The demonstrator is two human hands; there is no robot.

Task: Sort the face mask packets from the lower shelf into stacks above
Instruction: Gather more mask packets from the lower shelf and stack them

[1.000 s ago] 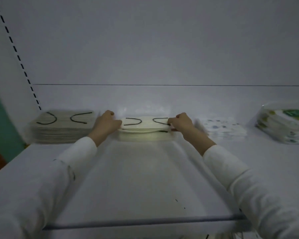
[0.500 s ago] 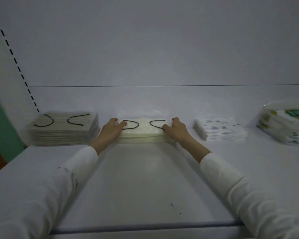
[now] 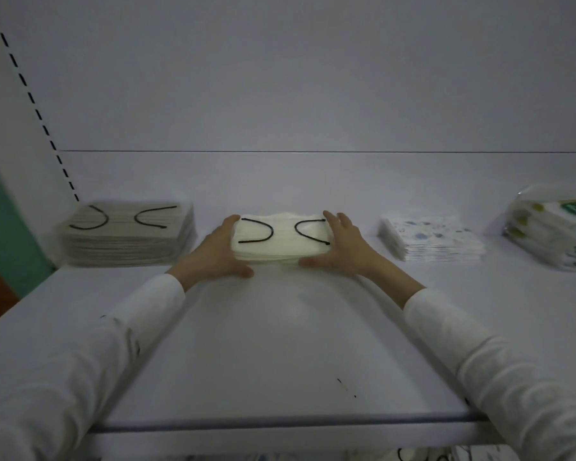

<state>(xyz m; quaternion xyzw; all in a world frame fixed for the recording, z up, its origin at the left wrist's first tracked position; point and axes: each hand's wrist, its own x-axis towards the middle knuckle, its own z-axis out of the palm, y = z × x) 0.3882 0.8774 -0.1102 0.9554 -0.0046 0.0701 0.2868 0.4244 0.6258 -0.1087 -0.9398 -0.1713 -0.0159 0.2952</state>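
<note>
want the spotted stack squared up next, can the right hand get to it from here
Probably yes. The right hand is at the right edge of the cream stack, and the spotted stack lies just to its right on the same shelf, with only bare shelf between.

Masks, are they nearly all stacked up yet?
Partly. A grey stack, cream stack and patterned stack already sit on the shelf. The left hand and right hand press the cream stack's sides, squaring it. A few packets show below the shelf edge, so more are left.
</note>
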